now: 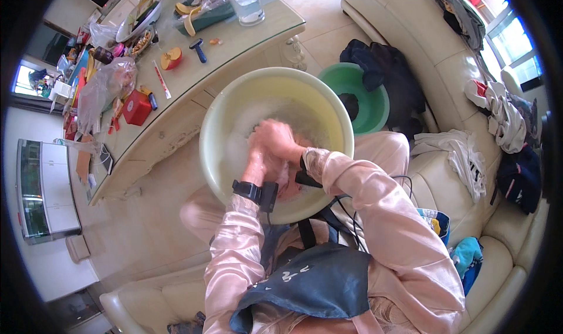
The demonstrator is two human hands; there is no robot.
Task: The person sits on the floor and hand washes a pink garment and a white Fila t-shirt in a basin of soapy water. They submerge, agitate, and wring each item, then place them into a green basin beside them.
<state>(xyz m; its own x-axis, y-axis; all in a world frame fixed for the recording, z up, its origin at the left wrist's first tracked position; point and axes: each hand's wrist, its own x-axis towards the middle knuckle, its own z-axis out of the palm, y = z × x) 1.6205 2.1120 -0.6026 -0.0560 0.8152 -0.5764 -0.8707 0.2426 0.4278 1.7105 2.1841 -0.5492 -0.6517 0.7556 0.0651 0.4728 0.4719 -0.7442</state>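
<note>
A large pale yellow plastic basin (pixel 212 114) stands before me, with soapy, foamy water (pixel 246 118) in it. My left hand (pixel 260 156) and my right hand (pixel 278 135) are pressed together over the water, the right lying partly across the left. A wet pink cloth (pixel 288 186) is bunched between them and trails down toward the basin's near side. Motion blurs the fingers, and the gripped part of the cloth is mostly hidden. Each wrist wears a black strap; a small black box is at the left one (pixel 268 196).
Right of the basin, a green tub (pixel 378 105) holds dark cloth, with dark clothes (pixel 396 79) beside it. A glass-topped table (pixel 184 76) at the left carries a halved apple (pixel 171 59), a blue razor (pixel 198 50) and a glass pitcher (pixel 248 4). White clothing (pixel 457 153) lies on the cream sofa (pixel 444 83).
</note>
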